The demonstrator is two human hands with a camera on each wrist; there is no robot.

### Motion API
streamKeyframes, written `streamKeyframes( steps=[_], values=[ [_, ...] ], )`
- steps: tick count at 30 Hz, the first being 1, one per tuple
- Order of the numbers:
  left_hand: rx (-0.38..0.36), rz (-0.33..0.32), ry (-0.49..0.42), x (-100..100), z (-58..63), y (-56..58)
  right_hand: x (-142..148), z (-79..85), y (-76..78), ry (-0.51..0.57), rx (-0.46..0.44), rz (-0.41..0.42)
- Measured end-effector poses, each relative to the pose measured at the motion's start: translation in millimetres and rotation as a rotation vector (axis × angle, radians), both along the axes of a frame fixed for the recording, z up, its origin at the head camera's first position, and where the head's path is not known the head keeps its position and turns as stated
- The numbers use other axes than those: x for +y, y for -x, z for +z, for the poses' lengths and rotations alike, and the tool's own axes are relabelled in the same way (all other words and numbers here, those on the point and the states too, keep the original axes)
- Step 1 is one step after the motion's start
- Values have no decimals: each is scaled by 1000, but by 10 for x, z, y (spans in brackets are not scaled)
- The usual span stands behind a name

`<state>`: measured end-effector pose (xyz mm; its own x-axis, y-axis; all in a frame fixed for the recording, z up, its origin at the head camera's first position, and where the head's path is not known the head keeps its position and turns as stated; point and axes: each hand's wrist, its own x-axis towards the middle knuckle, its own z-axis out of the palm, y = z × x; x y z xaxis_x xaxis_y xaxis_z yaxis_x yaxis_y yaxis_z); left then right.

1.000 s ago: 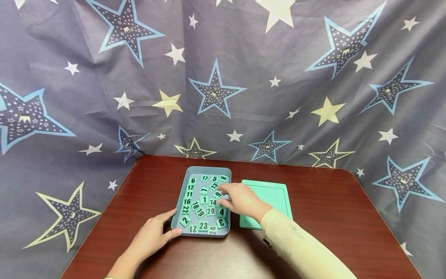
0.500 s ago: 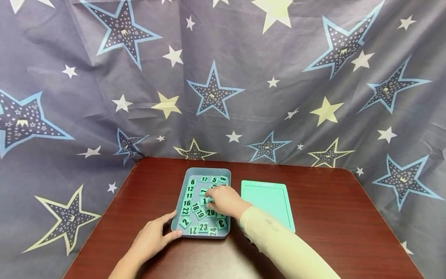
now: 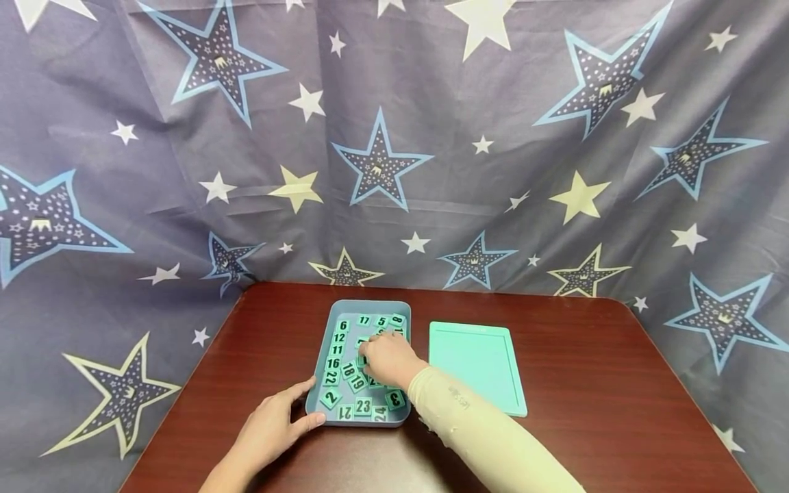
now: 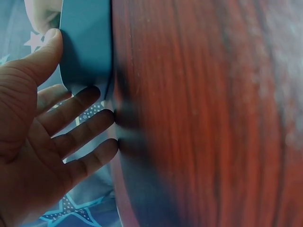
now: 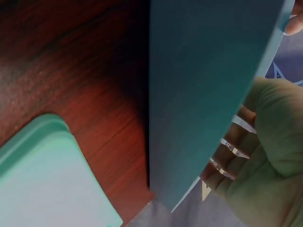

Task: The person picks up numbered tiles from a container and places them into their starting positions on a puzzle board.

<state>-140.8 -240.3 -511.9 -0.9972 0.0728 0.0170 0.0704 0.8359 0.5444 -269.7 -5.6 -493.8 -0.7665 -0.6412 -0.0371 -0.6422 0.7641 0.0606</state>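
A blue-grey tray (image 3: 313,390) on the table holds several green number tiles, such as 23 (image 3: 363,406), 16 (image 3: 333,363) and 6 (image 3: 343,326). My left hand (image 3: 271,423) spans the tray's near left corner: the thumb touches the front wall, the other fingers lie loosely spread along the left side. In the left wrist view, the left hand (image 4: 52,123) has its thumb at the rim. My right hand (image 3: 390,359) reaches down into the tray's middle, fingertips at the tile marked 1. Whether it pinches that tile is hidden; in the right wrist view the tray wall (image 5: 203,94) covers the right fingertips.
A flat green board (image 3: 474,366) with a raised rim lies right of the tray, below the right forearm's pale sleeve (image 3: 481,424). The reddish-brown wooden table (image 3: 592,383) ends at a star-patterned curtain (image 3: 296,89).
From the tray's right side, my right hand has moved left and lowered among the middle tiles. My left hand stays at the near left corner. The head view has shifted slightly.
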Motion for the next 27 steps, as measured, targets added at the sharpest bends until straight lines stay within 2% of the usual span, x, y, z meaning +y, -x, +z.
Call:
streamKeyframes(
  steps=[4,13,17,22,25,27],
  values=[
    [-8,5,-7,2,10,-15,-31,-34,-1,-10,27,-14],
    [-9,10,-12,5,29,-18,-55,-24,11,-5,120,30],
    [-4,10,-10,7,30,-24,24,10,14,118,133,72],
    [7,5,-5,3,27,-21,275,222,32,370,154,134],
    [8,4,-3,3,26,-18,525,311,91,464,164,103],
    [2,5,1,11,24,-18,723,329,138,485,159,47]
  ],
)
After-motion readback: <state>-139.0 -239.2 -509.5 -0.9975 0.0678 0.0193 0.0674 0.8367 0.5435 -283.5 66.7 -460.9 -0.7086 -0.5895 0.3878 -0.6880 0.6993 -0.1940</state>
